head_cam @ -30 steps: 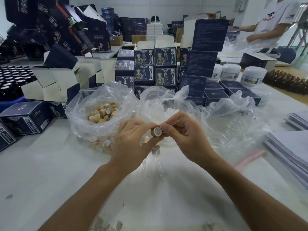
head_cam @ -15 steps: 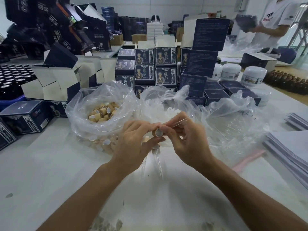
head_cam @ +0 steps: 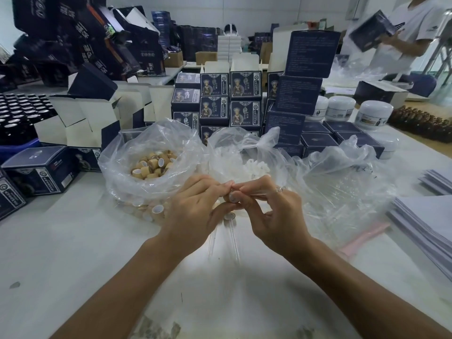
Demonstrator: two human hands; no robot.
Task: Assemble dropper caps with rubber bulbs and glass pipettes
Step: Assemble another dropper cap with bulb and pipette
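Observation:
My left hand [head_cam: 193, 206] pinches a small tan dropper cap [head_cam: 231, 197] between thumb and fingers. My right hand [head_cam: 271, 211] meets it from the right, pinching a thin glass pipette [head_cam: 263, 191] whose end goes into the cap. Below the hands, assembled droppers [head_cam: 232, 231] lie on the white table with their glass tubes pointing toward me. A clear bag of tan caps [head_cam: 152, 165] sits behind my left hand. White rubber bulbs [head_cam: 254, 167] fill the middle bag. The clear bag on the right [head_cam: 342, 192] holds glass pipettes.
Dark blue boxes [head_cam: 230, 99] are stacked behind the bags, with more [head_cam: 41, 170] at the left. White jars [head_cam: 374, 113] stand at the back right. Stacked grey sheets [head_cam: 425, 221] lie at the right edge. A person [head_cam: 411, 33] handles a box far right.
My hands have drawn closer together and the pipette has gone further into the cap, with less glass showing. The person at the back has lifted a dark box.

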